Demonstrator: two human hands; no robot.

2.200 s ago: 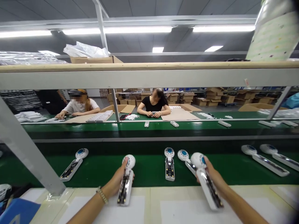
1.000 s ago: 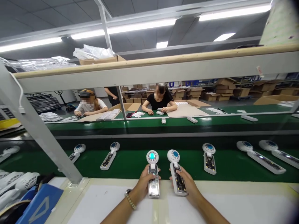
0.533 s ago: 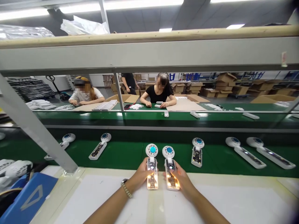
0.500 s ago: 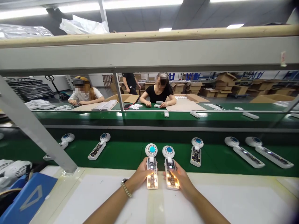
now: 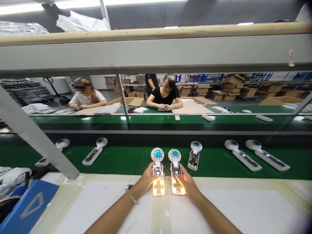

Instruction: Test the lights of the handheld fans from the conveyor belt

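My left hand (image 5: 149, 179) is closed around the body of a small handheld fan (image 5: 157, 155) with a round white head and blue hub. Its clear-fronted body shows a circuit board and glowing orange lights. In my right hand (image 5: 186, 182) is a second handheld fan (image 5: 175, 155) of the same kind, also lit orange. Both stand side by side, heads pointing away from me, a small gap between them. Each thumb lies on the front of its fan's body. The far fingers are hidden behind the bodies.
A green conveyor belt (image 5: 131, 162) crosses ahead, carrying several more fans, such as one at the right (image 5: 194, 156). A slanted metal post (image 5: 41, 133) and blue bin (image 5: 36, 208) stand left. Beyond the belt, co-workers (image 5: 164, 97) sit at another green line with white parts and cardboard.
The fans on the belt have shifted left. The fan in my right hand is more upright, and its orange glow looks brighter. A standing person in the background has moved right.
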